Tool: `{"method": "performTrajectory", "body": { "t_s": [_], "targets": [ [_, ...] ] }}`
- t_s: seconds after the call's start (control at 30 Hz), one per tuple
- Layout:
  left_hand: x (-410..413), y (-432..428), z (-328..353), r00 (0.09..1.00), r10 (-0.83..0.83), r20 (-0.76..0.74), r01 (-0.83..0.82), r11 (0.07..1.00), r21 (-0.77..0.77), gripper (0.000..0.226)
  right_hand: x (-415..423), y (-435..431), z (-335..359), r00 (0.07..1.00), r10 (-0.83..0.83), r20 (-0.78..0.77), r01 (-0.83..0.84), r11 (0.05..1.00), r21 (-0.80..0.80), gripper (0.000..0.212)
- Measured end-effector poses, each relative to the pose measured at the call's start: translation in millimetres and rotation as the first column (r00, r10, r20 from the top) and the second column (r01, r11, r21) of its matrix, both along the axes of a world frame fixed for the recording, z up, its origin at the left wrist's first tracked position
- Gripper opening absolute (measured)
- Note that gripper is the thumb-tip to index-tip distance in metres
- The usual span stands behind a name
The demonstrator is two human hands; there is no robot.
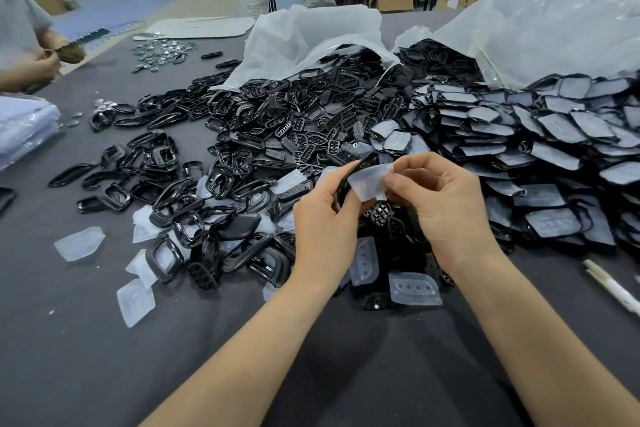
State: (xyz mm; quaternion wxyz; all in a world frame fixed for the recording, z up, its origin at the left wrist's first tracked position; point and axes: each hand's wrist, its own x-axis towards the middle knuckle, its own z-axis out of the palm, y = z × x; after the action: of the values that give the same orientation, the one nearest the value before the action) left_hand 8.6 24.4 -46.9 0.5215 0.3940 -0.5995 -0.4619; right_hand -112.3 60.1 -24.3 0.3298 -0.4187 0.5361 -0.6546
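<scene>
My left hand (325,222) grips a thin black plastic shell piece (360,166), held edge-on above the table. My right hand (446,204) pinches a translucent white rubber pad (369,182) between thumb and forefinger, right against that black piece. Both hands hover over a heap of black frames (242,156) and perforated black inserts (311,139). Loose translucent pads lie on the dark table, one at the left (79,243) and one just below my hands (414,288).
A stack of assembled black pieces with pads (540,135) fills the right side, spilling from white plastic bags (554,24). A white pen (613,288) lies at the right edge. Another person's hands (52,55) work at the far left. Shiny metal badges (162,52) lie farther back.
</scene>
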Motion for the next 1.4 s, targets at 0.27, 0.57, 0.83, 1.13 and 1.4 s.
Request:
{"method": "performTrajectory", "body": {
  "t_s": [0.27,0.57,0.83,1.13,1.4],
  "targets": [
    [-0.2,7.2,0.9,0.997,0.051,0.053,-0.038,0.976,-0.216,0.030,3.1,-0.2,1.9,0.992,0.026,-0.121,-0.045,0.986,-0.158,0.032],
    [-0.4,12.7,3.0,0.990,0.110,0.083,-0.071,0.925,-0.373,0.036,14.9,1.8,0.1,0.999,0.002,-0.038,-0.011,0.974,-0.228,0.028],
    [0.3,11.9,3.8,0.989,0.107,0.098,-0.058,0.910,-0.410,0.031,17.8,4.9,2.8,0.998,-0.054,0.016,0.056,0.973,-0.224,0.024],
    [1.2,13.5,9.8,0.989,0.120,0.091,-0.066,0.889,-0.454,0.028,19.4,8.4,6.0,0.991,-0.126,-0.045,0.109,0.956,-0.272,0.022],
    [6.1,6.5,12.5,0.994,0.011,0.113,0.034,0.922,-0.387,0.037,9.1,5.8,7.4,0.994,-0.053,-0.100,0.027,0.970,-0.243,0.029]
  ]
}}
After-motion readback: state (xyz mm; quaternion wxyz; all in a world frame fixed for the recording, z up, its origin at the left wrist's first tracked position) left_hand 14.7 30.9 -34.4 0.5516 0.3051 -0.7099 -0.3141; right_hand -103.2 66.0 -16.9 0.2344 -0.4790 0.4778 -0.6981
